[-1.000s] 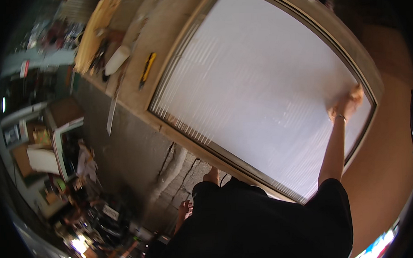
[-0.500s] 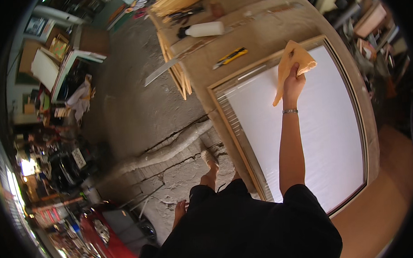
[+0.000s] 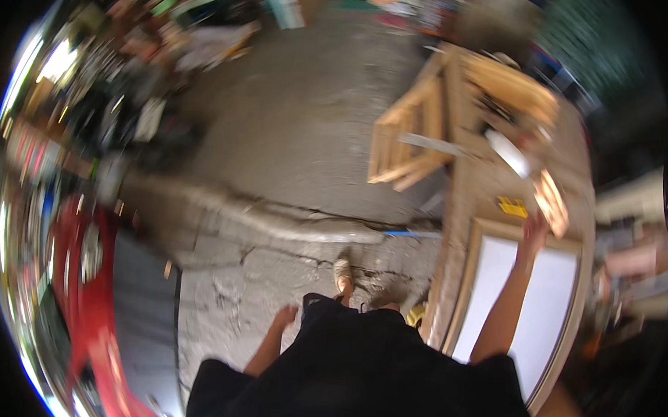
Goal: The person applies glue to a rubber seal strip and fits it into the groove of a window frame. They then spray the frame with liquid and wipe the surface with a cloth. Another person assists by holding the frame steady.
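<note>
My right hand [image 3: 535,234] is closed on a yellow-orange cloth [image 3: 550,199], smeared by motion, over the far end of a framed white panel [image 3: 487,269]. The panel lies on a brown-covered workbench [image 3: 488,192] to my right and has a wooden rim. A yellow utility knife [image 3: 512,206] rests on the bench, left of the cloth. Just beyond the cloth is a white bottle [image 3: 507,152]. My left hand [image 3: 285,314] hangs low beside my body over the concrete floor, touching nothing I can see; its fingers are blurred.
Wooden frames [image 3: 409,136] lean at the bench's far left side, with a metal strip [image 3: 429,143] sticking out over them. Wood strips [image 3: 510,85] lie on the far end. A raised ridge [image 3: 290,228] crosses the cracked floor. At the left stands a red vehicle [image 3: 86,268].
The view has swung left, so the bench now sits further right. My right hand still grips the cloth, now near the panel's far edge. More of my left forearm shows.
</note>
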The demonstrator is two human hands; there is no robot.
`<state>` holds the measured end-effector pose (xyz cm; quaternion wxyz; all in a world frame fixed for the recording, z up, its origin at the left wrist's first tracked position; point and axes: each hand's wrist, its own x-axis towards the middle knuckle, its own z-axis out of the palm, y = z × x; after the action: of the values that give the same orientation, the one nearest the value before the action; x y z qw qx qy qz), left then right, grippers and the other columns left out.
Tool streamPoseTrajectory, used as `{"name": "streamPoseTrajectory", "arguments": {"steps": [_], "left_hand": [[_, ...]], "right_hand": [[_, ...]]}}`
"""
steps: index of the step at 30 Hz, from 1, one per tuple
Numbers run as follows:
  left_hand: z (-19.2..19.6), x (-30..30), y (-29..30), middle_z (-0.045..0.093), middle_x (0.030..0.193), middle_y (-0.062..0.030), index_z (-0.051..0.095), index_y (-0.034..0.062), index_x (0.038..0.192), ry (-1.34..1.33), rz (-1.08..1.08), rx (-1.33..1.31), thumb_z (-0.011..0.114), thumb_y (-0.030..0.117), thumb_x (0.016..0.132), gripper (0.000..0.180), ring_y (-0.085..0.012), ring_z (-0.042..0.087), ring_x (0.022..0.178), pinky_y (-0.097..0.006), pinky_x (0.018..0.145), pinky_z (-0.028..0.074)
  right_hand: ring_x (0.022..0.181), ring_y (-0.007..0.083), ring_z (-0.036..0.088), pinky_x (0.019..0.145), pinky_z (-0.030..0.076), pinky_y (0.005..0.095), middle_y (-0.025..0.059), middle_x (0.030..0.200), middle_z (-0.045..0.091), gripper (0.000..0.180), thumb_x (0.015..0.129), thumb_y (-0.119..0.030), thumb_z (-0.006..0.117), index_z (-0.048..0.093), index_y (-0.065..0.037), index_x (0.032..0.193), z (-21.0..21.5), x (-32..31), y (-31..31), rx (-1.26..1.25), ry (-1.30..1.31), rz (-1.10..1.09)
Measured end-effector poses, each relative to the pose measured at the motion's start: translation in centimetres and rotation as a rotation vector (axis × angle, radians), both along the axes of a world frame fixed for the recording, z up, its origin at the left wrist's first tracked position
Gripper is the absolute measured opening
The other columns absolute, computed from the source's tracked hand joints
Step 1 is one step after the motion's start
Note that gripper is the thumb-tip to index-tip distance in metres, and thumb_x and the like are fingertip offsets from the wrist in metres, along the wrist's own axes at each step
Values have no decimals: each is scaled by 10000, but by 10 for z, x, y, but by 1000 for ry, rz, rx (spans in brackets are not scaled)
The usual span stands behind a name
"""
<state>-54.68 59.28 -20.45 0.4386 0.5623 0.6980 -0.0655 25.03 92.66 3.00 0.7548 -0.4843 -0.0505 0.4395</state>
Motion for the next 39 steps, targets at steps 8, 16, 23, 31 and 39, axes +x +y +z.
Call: {"name": "streamPoseTrajectory", "arguments": {"steps": [8,16,23,31,39], "left_hand": [[251,162,228,619,1325,-192,506,107,1427,-755,707,706,411,460,1055,522,-359,575,1245,-428,1043,457],[306,155,194,683,1034,-195,594,12,1242,-69,1415,742,411,488,1049,545,-300,663,958,-412,882,539],[282,43,-2,484,586,16,611,112,809,-1185,2026,841,455,561,1025,522,-127,478,512,-275,537,432],[184,-16,-236,449,609,38,588,91,686,-565,2268,856,442,458,1059,543,-85,388,582,-269,562,320],[210,-130,-336,641,836,-16,644,48,965,-488,2088,695,474,357,1061,366,-91,572,749,-255,669,443]], "right_hand": [[1203,316,578,1035,436,459,183,1317,601,862,978,-731,233,322,-81,1537,17,-455,-70,-120,-261,1184],[1084,301,654,976,491,421,251,1332,569,838,1014,-667,282,181,-57,1580,25,-561,-106,372,-203,2142],[694,397,679,708,520,494,179,792,706,419,1039,-319,435,701,-7,950,-177,-494,-125,754,-1564,2128],[589,107,567,536,475,255,2,767,596,276,1062,-318,494,609,-82,1148,-134,-725,-193,-29,-1032,2225],[978,205,668,867,513,364,104,1184,685,485,1076,-435,399,558,-65,1345,-121,-1072,-247,-302,-535,2427]]}}
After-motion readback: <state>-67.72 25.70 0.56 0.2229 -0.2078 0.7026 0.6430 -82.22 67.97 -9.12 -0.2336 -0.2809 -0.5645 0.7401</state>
